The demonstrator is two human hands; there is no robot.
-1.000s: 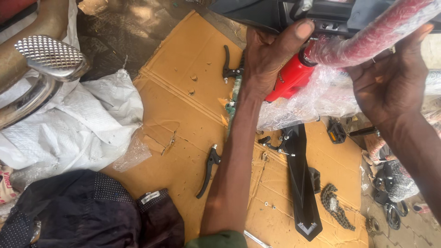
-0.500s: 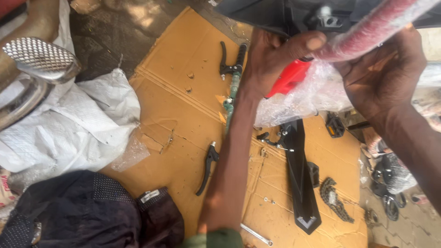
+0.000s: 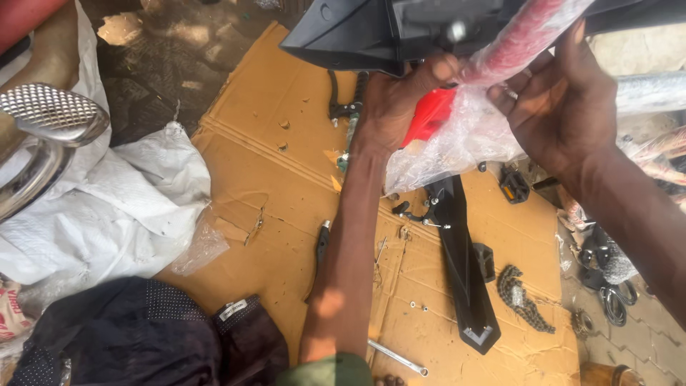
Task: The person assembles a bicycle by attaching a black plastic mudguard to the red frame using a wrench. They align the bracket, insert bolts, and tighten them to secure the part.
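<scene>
My left hand point(image 3: 400, 100) reaches up under a black plastic panel point(image 3: 357, 36) and grips a red part point(image 3: 429, 114) wrapped in clear plastic film point(image 3: 457, 146). My right hand point(image 3: 564, 100) grips the film-wrapped red tube point(image 3: 525, 36) from the right side. The film hangs loose below both hands. Both hands are held above a sheet of brown cardboard point(image 3: 286, 164).
A long black plastic piece point(image 3: 461, 271), a chain length point(image 3: 522, 297), a black lever point(image 3: 321, 246), a wrench point(image 3: 396, 357) and small nuts lie on the cardboard. White sacks point(image 3: 121, 207) and a chrome footrest point(image 3: 50, 114) are on the left, dark cloth point(image 3: 143, 336) at the bottom left, metal rings point(image 3: 611, 300) at the right.
Both hands have shifted slightly, the left staying on the red part and the right closing further around the wrapped tube. The view has drifted a little.
</scene>
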